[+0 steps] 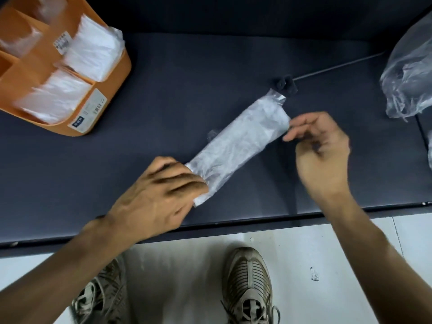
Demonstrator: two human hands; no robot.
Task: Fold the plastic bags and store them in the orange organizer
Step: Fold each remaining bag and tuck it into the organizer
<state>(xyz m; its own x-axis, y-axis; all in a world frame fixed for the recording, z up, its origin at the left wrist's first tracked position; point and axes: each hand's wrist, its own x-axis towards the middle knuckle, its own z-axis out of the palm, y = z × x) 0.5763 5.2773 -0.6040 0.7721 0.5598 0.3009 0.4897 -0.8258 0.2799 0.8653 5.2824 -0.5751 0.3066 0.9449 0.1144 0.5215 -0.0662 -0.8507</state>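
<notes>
While the left hand [161, 195] presses curled fingers on the near end of the folded plastic bag [238, 146], the right hand [320, 146], blurred and loosely curled, touches its far end; whether it pinches is unclear. Left of the bag stands the orange organizer [109, 94], partly cut off, its labels unreadable.

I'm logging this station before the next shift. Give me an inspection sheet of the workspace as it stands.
Surface: dark mat on a low bench.
Job's things: folded strip of bag on the mat; orange organizer far left, holding folded bags.
Clutter: loose bags at the right edge.
Hands: left hand holds the strip's near end; right hand at its far end, blurred.
Cables: thin cord to a dark clip.
Surroundings: pale floor, two shoes.
</notes>
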